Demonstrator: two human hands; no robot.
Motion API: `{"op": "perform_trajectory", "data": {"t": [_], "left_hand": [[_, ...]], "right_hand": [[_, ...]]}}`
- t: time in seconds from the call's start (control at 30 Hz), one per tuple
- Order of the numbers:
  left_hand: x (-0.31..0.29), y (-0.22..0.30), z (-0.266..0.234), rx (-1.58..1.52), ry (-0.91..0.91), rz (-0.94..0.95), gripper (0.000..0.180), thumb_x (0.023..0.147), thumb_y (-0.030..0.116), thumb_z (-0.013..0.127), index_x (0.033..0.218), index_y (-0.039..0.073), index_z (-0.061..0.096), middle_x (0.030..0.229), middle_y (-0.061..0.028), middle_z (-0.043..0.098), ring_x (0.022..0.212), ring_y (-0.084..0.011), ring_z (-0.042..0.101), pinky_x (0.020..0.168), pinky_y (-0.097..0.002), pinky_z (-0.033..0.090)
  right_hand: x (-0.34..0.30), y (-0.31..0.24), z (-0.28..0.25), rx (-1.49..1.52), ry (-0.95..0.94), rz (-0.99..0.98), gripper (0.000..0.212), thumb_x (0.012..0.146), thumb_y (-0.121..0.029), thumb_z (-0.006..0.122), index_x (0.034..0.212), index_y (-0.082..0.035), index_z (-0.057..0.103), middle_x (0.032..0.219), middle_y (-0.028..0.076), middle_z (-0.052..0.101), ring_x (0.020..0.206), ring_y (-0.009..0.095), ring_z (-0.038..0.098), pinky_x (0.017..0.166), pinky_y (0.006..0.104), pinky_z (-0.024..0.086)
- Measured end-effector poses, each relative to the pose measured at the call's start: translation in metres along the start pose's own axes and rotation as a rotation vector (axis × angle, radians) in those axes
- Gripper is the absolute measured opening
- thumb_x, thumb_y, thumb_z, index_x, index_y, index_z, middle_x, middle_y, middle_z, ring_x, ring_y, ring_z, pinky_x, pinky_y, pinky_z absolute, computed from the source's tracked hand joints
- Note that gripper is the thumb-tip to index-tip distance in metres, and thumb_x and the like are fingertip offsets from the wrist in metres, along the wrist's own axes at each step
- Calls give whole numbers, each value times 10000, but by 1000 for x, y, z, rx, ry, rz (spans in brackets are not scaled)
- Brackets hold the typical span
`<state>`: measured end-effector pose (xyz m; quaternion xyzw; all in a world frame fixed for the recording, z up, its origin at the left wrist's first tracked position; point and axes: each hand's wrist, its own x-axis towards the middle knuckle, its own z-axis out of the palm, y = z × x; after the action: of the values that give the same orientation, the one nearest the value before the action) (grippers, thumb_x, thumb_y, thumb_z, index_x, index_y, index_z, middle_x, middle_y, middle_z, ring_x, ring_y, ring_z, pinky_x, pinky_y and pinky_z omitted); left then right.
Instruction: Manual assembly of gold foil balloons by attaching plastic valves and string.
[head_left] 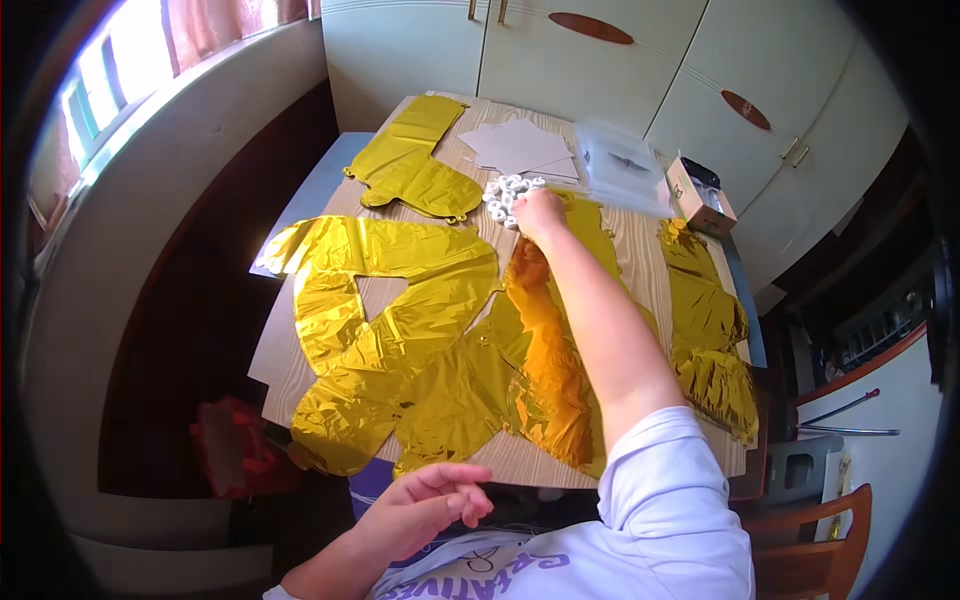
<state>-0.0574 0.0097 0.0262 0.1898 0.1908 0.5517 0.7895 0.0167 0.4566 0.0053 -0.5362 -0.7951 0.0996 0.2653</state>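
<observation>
Several flat gold foil balloons lie across the table. My right arm reaches over them to a heap of small white rolls (503, 199) at the far middle. There my right hand (541, 214) touches the heap, its fingers curled down and mostly hidden behind the back of the hand. Whatever it pinches cannot be made out. Low in front of my chest, my left hand (432, 505) is open and holds nothing, its fingers loosely bent and apart. Nearest to it is a large gold foil balloon (440, 385). A wrinkled balloon part (550, 360) reflects orange beside my right forearm.
Another gold balloon (415, 165) lies at the far left, and one (705, 320) at the right edge. White sheets (520, 148), a clear plastic bag (625, 170) and a small open box (700, 197) stand at the back. A wooden chair (820, 545) is at the lower right.
</observation>
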Motion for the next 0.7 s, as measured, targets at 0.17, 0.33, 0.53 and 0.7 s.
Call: {"op": "perform_trajectory", "data": {"t": [0.17,0.33,0.53,0.7], "left_hand": [[-14,18,13,312,-9,115,207,944,26,551,1117,-48,639,1068,-139,644,965,-183,621,870,-292,486],[-2,59,80,635,-63,526,167,895,55,589,941,-63,697,960,-181,658,921,-240,635,841,-373,484],[13,47,151,586,-700,827,166,892,69,578,970,-25,690,1012,-148,665,946,-206,640,908,-379,474],[-20,44,180,637,-784,970,170,846,37,634,1003,42,698,1051,-67,680,981,-136,646,948,-349,467]], "right_hand": [[-81,-31,-91,273,-121,-178,203,880,-201,655,986,-31,690,950,136,708,877,248,676,767,341,513],[-220,-96,-240,1091,-462,-505,299,903,-222,674,1084,16,648,1032,130,693,977,195,656,890,318,524],[-310,-106,-311,1280,-215,-964,297,919,-226,632,1112,-1,632,1112,137,646,1048,206,605,926,354,490],[-349,-102,-342,1136,98,-1219,297,932,-230,596,1136,-16,618,1179,142,608,1107,215,564,956,384,462]]}}
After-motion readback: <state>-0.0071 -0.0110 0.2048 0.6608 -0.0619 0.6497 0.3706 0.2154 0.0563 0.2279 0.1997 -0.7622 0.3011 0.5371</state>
